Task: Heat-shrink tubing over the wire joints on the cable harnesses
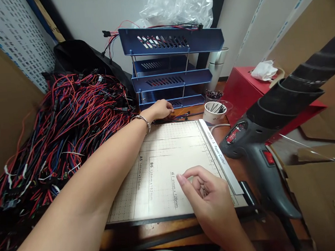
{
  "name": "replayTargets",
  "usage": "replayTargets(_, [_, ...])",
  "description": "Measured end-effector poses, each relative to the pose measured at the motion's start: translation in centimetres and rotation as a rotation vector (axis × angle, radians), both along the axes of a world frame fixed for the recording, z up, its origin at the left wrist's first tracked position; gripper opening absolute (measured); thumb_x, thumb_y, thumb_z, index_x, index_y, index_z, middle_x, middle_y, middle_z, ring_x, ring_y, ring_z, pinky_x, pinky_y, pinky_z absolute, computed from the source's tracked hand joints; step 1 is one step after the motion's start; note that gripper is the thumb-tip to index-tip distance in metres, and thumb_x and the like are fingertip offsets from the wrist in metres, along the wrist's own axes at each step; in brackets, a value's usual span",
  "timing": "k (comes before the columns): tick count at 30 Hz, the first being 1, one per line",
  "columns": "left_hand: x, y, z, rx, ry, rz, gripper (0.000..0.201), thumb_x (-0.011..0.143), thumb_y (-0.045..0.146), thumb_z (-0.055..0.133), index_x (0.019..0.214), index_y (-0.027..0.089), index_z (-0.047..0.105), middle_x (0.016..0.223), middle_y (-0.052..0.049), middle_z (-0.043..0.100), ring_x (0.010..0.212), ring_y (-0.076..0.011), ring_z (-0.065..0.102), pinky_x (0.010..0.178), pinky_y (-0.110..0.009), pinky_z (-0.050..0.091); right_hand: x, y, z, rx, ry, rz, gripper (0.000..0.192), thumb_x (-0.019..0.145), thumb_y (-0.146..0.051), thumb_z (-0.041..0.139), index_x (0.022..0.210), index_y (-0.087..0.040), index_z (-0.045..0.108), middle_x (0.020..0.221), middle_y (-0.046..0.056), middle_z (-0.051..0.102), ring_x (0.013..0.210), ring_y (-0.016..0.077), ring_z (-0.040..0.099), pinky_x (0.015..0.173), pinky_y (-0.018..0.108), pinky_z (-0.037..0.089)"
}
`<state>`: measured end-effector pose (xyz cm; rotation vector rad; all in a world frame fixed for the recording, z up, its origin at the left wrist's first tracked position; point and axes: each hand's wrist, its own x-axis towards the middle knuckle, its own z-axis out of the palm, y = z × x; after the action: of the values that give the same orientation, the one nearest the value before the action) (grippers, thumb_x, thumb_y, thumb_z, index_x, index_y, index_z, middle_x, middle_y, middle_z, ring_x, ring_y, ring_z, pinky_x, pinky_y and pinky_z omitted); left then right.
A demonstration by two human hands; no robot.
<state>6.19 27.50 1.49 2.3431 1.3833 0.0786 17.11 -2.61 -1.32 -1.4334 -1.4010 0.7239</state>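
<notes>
My left hand (162,109) reaches across to the far edge of the paper cutter board (164,153), its fingers curled down. Just beside it, a few thin dark wires (181,118) with small connectors lie behind the board. What its fingertips close on, if anything, is hidden. Over the near right part of the board is my right hand (210,195), thumb and forefinger brought together and the other fingers curled in. Nothing shows between those fingers. A white cutter rail (220,156) runs along the board's right side.
A large heap of red, blue and black wires (82,116) fills the left. Blue tiered trays (172,40) stand behind. A paper cup (214,113) of thin black pieces is at the back right, near a red box (245,84). A heat gun (262,145) stands at right.
</notes>
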Motion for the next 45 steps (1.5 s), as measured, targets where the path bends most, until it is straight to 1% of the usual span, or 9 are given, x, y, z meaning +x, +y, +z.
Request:
replayTargets(5, [0.3, 0.5, -0.5, -0.053, 0.038, -0.002, 0.028, 0.102, 0.036, 0.068, 0.123, 0.017, 0.069, 0.126, -0.010, 0.070, 0.109, -0.0232, 0.070, 0.095, -0.044, 0.061, 0.4, 0.3, -0.3, 0.072, -0.056, 0.066, 0.029, 0.101, -0.034, 0.061, 0.078, -0.016, 0.065, 0.052, -0.009, 0.030, 0.044, 0.0070, 0.034, 0.046, 0.022, 0.027])
replayTargets(8, [1.2, 0.7, -0.7, -0.068, 0.060, -0.018, 0.030, 0.102, 0.036, 0.068, 0.125, 0.017, 0.068, 0.129, -0.010, 0.069, 0.113, -0.0241, 0.069, 0.097, -0.045, 0.061, 0.5, 0.4, -0.4, 0.082, -0.059, 0.059, 0.028, 0.101, -0.033, 0.062, 0.078, -0.016, 0.064, 0.052, -0.009, 0.030, 0.043, 0.0067, 0.035, 0.045, 0.022, 0.027])
replayTargets(13, [2.7, 0.8, -1.0, -0.064, 0.120, 0.047, 0.034, 0.101, 0.037, 0.069, 0.129, 0.017, 0.066, 0.131, -0.011, 0.068, 0.114, -0.0251, 0.069, 0.097, -0.046, 0.060, 0.4, 0.4, -0.2, 0.084, -0.050, 0.056, 0.029, 0.101, -0.033, 0.062, 0.078, -0.016, 0.064, 0.052, -0.009, 0.031, 0.043, 0.0067, 0.034, 0.045, 0.022, 0.027])
replayTargets(18, [2.7, 0.5, -1.1, -0.062, 0.111, 0.091, 0.033, 0.102, 0.037, 0.068, 0.129, 0.018, 0.067, 0.132, -0.011, 0.068, 0.114, -0.0249, 0.069, 0.097, -0.046, 0.061, 0.5, 0.4, -0.3, 0.080, -0.055, 0.064, 0.029, 0.101, -0.033, 0.061, 0.079, -0.016, 0.065, 0.051, -0.009, 0.030, 0.043, 0.0068, 0.035, 0.045, 0.021, 0.027])
replayTargets(25, [2.8, 0.6, -1.0, -0.028, 0.015, 0.146, 0.033, 0.102, 0.039, 0.068, 0.126, 0.017, 0.067, 0.127, -0.010, 0.069, 0.110, -0.0241, 0.070, 0.095, -0.045, 0.061, 0.5, 0.5, -0.4, 0.068, -0.049, 0.064, 0.029, 0.101, -0.034, 0.061, 0.079, -0.016, 0.064, 0.052, -0.009, 0.031, 0.044, 0.0072, 0.035, 0.045, 0.022, 0.027])
replayTargets(33, [1.5, 0.2, -1.7, 0.191, -0.242, 0.181, 0.029, 0.103, 0.039, 0.066, 0.120, 0.016, 0.068, 0.118, -0.009, 0.071, 0.103, -0.0213, 0.070, 0.092, -0.043, 0.061, 0.5, 0.5, -0.4, 0.068, -0.054, 0.042, 0.030, 0.101, -0.035, 0.062, 0.078, -0.016, 0.064, 0.052, -0.009, 0.031, 0.044, 0.0071, 0.035, 0.046, 0.022, 0.027])
replayTargets(37, [-0.3, -0.9, -0.2, 0.289, -0.380, 0.147, 0.016, 0.093, 0.029, 0.077, 0.092, 0.015, 0.068, 0.095, -0.005, 0.074, 0.091, -0.0188, 0.070, 0.089, -0.037, 0.058, 0.6, 0.5, -0.5, 0.070, -0.062, 0.061, 0.030, 0.101, -0.036, 0.062, 0.079, -0.016, 0.064, 0.053, -0.008, 0.032, 0.045, 0.0073, 0.036, 0.047, 0.022, 0.029])
replayTargets(40, [-1.9, -1.8, 1.7, 0.360, -0.482, 0.150, 0.024, 0.083, 0.022, 0.082, 0.076, 0.017, 0.060, 0.086, -0.004, 0.074, 0.090, -0.0191, 0.070, 0.087, -0.033, 0.055, 0.6, 0.5, -0.4, 0.064, -0.053, 0.061, 0.031, 0.101, -0.038, 0.061, 0.079, -0.016, 0.065, 0.053, -0.008, 0.032, 0.045, 0.0076, 0.036, 0.047, 0.021, 0.030])
replayTargets(45, [-3.9, -3.4, 4.8, 0.419, -0.659, 0.200, 0.015, 0.090, 0.023, 0.074, 0.087, 0.019, 0.059, 0.087, -0.003, 0.075, 0.080, -0.0195, 0.075, 0.076, -0.033, 0.057, 0.4, 0.5, -0.2, 0.078, -0.049, 0.048, 0.033, 0.099, -0.039, 0.061, 0.077, -0.016, 0.065, 0.051, -0.008, 0.034, 0.044, 0.0079, 0.037, 0.047, 0.022, 0.031])
